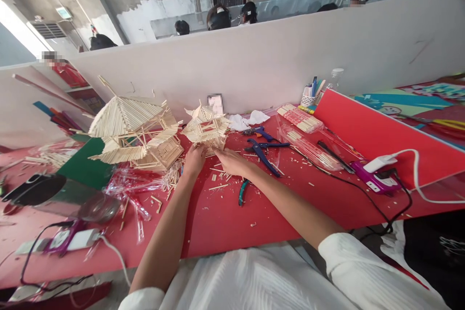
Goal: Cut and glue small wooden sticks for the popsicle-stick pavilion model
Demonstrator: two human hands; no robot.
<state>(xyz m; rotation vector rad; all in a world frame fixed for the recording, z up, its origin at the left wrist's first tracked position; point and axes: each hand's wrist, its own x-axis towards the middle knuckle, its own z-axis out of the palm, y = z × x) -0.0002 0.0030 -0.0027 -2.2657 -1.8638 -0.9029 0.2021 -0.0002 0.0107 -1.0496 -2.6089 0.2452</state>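
Fingers [199, 148] of my left hand [194, 160] and right hand [231, 162] touch the small stick-built pavilion [207, 123] low down on the red table [225, 227], beside the larger pavilion [127, 118], their grip too hidden to tell.

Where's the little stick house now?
Near the middle of the head view, the little stick house is just right of the bigger stick house, with the left hand and right hand at its base.

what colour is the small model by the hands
The small model is pale beige, seen in the head view.
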